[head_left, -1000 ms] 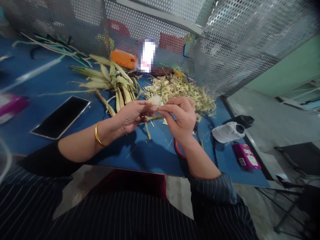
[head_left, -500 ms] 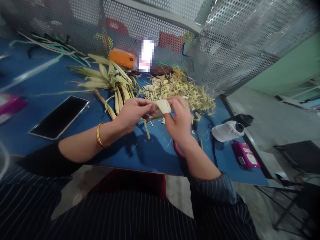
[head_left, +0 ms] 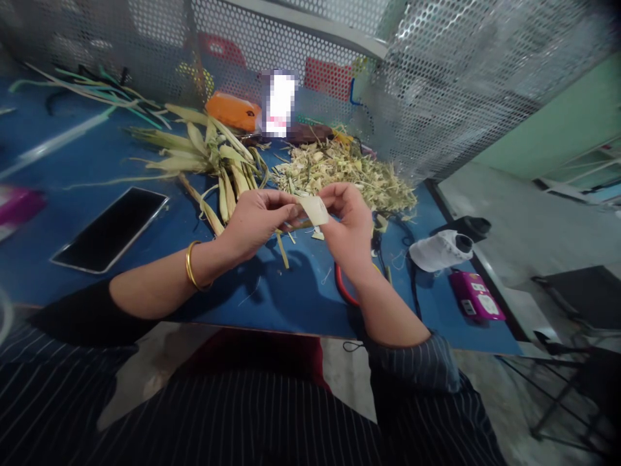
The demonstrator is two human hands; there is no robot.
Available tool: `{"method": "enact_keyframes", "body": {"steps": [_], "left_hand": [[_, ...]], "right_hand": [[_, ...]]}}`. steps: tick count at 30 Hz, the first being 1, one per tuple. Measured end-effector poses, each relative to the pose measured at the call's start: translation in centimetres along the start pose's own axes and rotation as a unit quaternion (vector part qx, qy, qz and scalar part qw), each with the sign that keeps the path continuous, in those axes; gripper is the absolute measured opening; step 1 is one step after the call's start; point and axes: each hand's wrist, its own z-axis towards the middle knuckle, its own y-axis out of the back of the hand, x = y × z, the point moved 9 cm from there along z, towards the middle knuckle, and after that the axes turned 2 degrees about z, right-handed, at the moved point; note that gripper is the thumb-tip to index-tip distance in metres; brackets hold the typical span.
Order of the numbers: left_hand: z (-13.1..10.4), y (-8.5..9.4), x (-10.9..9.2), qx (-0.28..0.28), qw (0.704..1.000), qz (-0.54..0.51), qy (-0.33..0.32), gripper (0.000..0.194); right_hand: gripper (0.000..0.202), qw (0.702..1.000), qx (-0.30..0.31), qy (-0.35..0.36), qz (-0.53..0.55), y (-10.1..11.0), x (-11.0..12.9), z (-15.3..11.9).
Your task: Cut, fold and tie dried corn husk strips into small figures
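Between my two hands is a pale, curved strip of corn husk (head_left: 315,210). My left hand (head_left: 262,219) pinches its left end between thumb and fingers. My right hand (head_left: 348,226) is closed on the other end, thumb below and fingers curled above. Behind my left hand lies a bundle of long dried corn husks (head_left: 213,155), greenish yellow. Beyond my right hand spreads a heap of husk scraps (head_left: 349,169). A red loop handle (head_left: 342,285) shows partly under my right wrist.
On the blue table (head_left: 286,298) a dark-screened phone (head_left: 110,228) lies at left. An orange packet (head_left: 233,111) and a lit, blurred-out screen (head_left: 281,103) stand at the back before a perforated metal panel (head_left: 339,39). A white thread cone (head_left: 439,251) and a magenta box (head_left: 478,295) are at right.
The husk strip has turned and looks flatter between my hands. My right hand's fingers have shifted and bent more. The whole view has moved slightly.
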Motion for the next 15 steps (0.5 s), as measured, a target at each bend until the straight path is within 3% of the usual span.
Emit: {"method": "enact_keyframes", "body": {"steps": [6,11,15], "left_hand": [[0.02,-0.04,-0.15,0.012,0.999,0.042,0.010,0.015],[0.09,-0.35,-0.12,0.055,0.998,0.028,0.009,0.023],[0.29,0.00,0.33,0.042,0.999,0.017,0.025,0.026]], "right_hand": [[0.020,0.998,0.017,-0.034,0.048,-0.60,-0.44,-0.10],[0.025,0.997,0.015,-0.043,0.057,-0.54,-0.45,0.04],[0.026,0.992,0.034,-0.074,0.099,-1.07,-1.09,0.15]]}}
